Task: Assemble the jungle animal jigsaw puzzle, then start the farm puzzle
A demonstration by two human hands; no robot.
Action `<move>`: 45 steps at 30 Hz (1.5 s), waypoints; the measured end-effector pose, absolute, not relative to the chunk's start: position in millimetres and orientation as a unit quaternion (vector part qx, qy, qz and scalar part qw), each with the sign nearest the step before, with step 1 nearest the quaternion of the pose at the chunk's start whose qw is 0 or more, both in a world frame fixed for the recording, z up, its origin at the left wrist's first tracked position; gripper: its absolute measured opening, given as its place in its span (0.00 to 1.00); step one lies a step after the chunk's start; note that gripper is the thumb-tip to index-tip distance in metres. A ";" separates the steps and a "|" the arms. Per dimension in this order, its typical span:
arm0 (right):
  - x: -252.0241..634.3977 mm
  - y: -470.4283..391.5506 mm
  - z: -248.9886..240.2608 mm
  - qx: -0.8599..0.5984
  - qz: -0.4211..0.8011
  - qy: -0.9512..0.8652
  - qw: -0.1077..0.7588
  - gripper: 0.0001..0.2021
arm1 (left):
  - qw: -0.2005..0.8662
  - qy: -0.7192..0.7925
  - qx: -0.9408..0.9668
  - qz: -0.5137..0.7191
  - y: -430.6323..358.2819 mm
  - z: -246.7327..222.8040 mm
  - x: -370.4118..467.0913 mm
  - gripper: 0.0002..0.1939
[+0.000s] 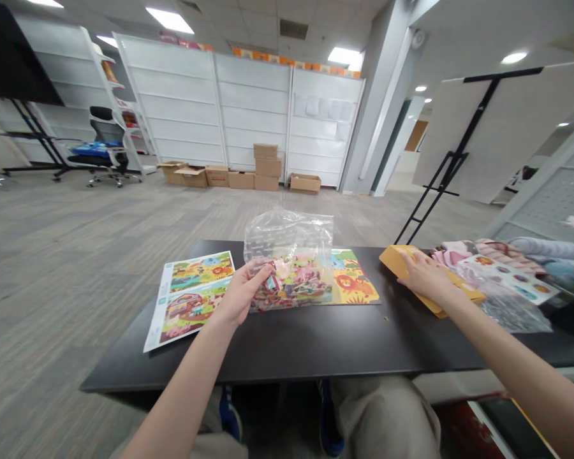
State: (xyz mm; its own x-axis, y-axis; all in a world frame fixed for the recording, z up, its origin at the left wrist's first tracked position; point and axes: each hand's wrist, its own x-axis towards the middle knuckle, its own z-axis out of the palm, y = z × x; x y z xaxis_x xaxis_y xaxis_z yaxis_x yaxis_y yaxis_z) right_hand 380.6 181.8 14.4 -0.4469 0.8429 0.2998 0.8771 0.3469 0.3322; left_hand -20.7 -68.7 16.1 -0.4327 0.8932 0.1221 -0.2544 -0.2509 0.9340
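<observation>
My left hand [245, 288] grips the left edge of a clear plastic bag [294, 277] with many small colourful pieces in its lower part. Under the bag's right side lies a bright picture board [356, 280] showing a lion. On the left of the table rests a printed sheet [196, 296] with two cartoon scenes, partly behind my left forearm. My right hand [423, 275] lies over a yellow-orange box [444, 296], its fingers at the box's left part; whether it grips the box is hard to tell.
The dark table [310, 344] has folded fabrics [507, 252], a sticker sheet [509, 277] and crumpled clear plastic [511, 309] at the right. Behind stand a black easel frame [442, 172] and cardboard boxes [268, 169]. My knees are under the front edge.
</observation>
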 end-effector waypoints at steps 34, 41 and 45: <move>148.9 44.0 116.2 -0.194 0.456 -0.860 0.125 0.19 | 0.414 0.561 0.491 0.522 -116.0 31.4 -54.6 0.21; 128.3 37.5 80.6 -0.177 0.538 -0.775 0.281 0.20 | 0.473 0.505 0.507 0.514 -124.9 19.5 -71.8 0.27; 126.0 30.0 71.5 -0.162 0.575 -0.740 0.310 0.19 | 0.487 0.476 0.560 0.472 -128.4 9.6 -79.5 0.46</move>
State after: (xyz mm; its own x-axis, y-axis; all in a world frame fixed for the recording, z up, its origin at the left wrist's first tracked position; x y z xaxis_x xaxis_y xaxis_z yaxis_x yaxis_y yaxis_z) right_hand 126.0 30.0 71.5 -0.7548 0.5964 0.2730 -0.1169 0.2873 -0.9507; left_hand -79.5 -128.4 9.6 0.1015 0.9928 0.0633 0.0734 -0.0709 0.9948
